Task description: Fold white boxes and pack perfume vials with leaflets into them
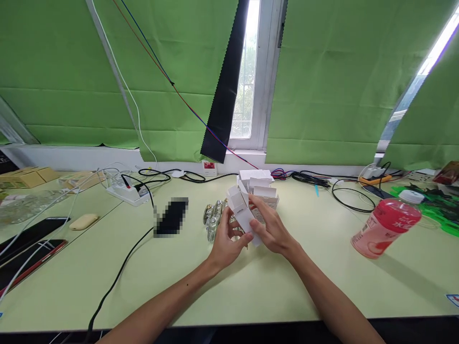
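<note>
Both hands (pixel 251 234) hold a white carton (pixel 244 215), open end tilted up-left.

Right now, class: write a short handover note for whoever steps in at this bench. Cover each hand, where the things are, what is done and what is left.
Left hand: grips the lower end of a small white carton, top flap open.
Right hand: holds the same carton from the other side.
Glass bottles: cluster on the table, just left of the hands.
More white cartons: stacked behind the hands, flaps open.
Pink bottle: far right, apart.
Done: carton opened up. Whether it holds anything cannot be seen.
Left: the bottles on the table are not boxed.
</note>
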Motion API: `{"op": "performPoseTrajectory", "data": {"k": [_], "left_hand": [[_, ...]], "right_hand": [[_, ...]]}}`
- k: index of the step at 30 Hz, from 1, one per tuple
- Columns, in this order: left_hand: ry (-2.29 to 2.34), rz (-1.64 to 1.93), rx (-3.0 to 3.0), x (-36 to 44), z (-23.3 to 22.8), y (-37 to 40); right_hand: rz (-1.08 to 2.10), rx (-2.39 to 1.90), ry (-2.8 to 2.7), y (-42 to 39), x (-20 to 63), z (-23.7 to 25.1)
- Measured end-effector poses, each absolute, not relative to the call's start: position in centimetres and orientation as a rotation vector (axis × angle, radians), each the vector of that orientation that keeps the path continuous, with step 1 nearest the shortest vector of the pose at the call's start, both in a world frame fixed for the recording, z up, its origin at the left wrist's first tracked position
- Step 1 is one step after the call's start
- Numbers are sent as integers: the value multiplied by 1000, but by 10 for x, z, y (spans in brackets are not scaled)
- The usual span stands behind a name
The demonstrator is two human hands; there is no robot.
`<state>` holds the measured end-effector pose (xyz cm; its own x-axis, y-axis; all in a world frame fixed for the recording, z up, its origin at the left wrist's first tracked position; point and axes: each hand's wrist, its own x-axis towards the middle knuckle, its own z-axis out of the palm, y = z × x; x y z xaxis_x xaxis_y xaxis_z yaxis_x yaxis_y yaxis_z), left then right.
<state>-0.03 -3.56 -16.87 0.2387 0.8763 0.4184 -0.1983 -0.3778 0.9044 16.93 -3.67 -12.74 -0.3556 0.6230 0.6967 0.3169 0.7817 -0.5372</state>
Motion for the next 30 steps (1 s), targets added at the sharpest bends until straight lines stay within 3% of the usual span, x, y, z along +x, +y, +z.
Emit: {"op": "performPoseTrajectory", "data": {"k": [10,30], "left_hand": [[667,1334,1518,-1,-170,-35],[846,1112,1515,0,-167,-41]], "right_hand": [[464,-755,-1984,-38,168,-129],[258,-817,-1950,-35,169,-129]]}}
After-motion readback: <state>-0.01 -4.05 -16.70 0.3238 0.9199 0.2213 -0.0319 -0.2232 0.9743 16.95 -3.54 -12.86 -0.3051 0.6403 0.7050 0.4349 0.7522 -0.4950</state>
